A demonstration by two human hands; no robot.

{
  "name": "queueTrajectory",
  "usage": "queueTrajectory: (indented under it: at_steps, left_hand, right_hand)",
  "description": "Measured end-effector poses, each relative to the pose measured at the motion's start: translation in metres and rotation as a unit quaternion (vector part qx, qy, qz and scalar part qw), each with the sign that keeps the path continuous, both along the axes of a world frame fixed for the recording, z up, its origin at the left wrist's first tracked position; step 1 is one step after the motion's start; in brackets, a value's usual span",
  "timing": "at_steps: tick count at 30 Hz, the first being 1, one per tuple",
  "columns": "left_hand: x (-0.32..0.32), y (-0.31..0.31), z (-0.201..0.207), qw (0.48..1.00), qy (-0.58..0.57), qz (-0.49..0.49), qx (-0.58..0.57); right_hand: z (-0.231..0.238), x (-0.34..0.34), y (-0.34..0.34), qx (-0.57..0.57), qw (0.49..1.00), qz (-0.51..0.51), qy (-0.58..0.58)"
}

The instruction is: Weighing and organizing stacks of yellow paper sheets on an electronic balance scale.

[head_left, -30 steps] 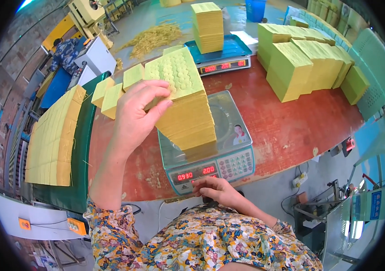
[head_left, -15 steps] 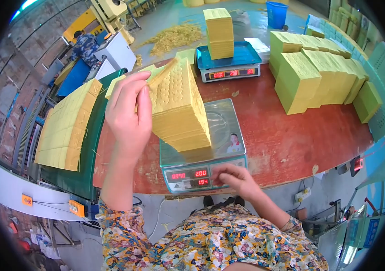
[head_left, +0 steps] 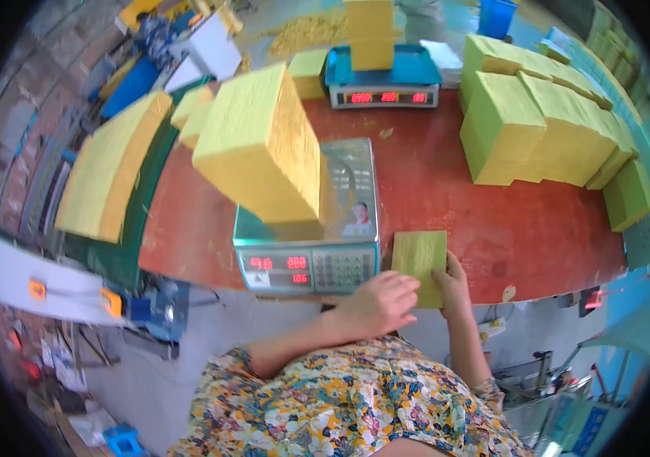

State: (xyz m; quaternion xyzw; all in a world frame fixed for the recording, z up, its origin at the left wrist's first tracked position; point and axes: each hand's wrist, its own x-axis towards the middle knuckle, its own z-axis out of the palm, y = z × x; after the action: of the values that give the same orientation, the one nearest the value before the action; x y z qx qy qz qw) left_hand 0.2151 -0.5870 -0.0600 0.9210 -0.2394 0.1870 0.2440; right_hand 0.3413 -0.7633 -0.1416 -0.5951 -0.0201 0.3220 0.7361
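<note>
Right hand (head_left: 456,286) holds a small yellow sheaf (head_left: 420,255) by its right side, thumb on top. Sheaf at the near edge of the table (head_left: 424,175), just right of the near scale (head_left: 306,266); whether it rests on the table or is lifted, cannot tell. Left hand (head_left: 378,307) at the sheaf's lower left side, fingers bent and close together; cannot tell if they grip.

Near scale sits at the table's near edge, red digits lit, a tall yellow stack (head_left: 264,145) upright on its plate. Toward the far edge, a second scale (head_left: 384,95) with blue tray bears another yellow stack (head_left: 371,38). Rows of yellow blocks (head_left: 546,126) stand toward the right end. Past the left edge, a long yellow bundle (head_left: 115,171) lies on a green surface (head_left: 150,183).
</note>
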Motion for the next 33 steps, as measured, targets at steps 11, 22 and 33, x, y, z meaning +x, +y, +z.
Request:
queueTrajectory:
  at_steps: [11, 22, 33]
  left_hand:
    - [-0.066, 0.004, -0.038, 0.954, 0.154, 0.159, -0.202]
    - [-0.074, 0.024, -0.019, 0.956, 0.115, 0.183, -0.196]
    - [-0.041, 0.171, 0.177, 0.843, -0.173, 0.445, -0.247]
  right_hand:
    - [0.006, -0.006, 0.015, -0.055, 0.988, 0.009, -0.145]
    - [0.010, -0.004, 0.004, -0.082, 0.978, -0.003, -0.190]
    - [0.056, 0.000, 0.041, -0.077, 0.921, -0.069, -0.376]
